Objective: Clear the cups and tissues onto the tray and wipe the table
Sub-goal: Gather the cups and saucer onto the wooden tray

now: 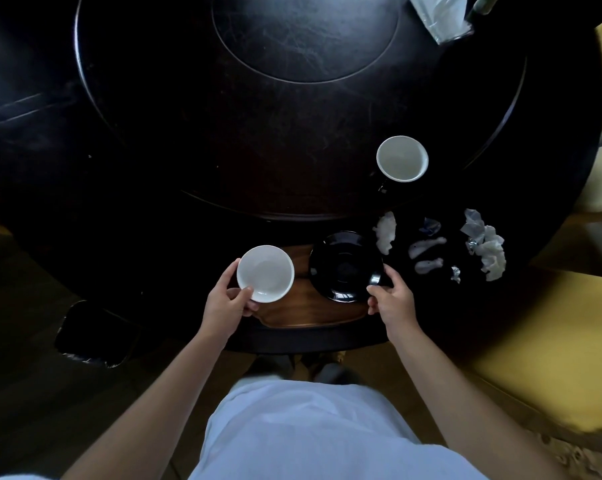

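My left hand (228,299) grips a white bowl (265,273) by its near rim, over the left end of a brown wooden tray (306,311) at the table's near edge. A black saucer (344,266) lies on the tray, and my right hand (391,301) holds its right rim. Farther back on the right stands a black cup with a white inside (402,159). Crumpled white tissues (385,232) (488,249) and two small white rests (427,254) lie on the table to the right of the tray.
The round dark table (154,202) carries a large dark turntable (292,98) in its middle. A plastic tissue pack (438,15) lies at the far right edge. Yellow chairs (549,358) stand to the right, a dark stool (91,334) at lower left.
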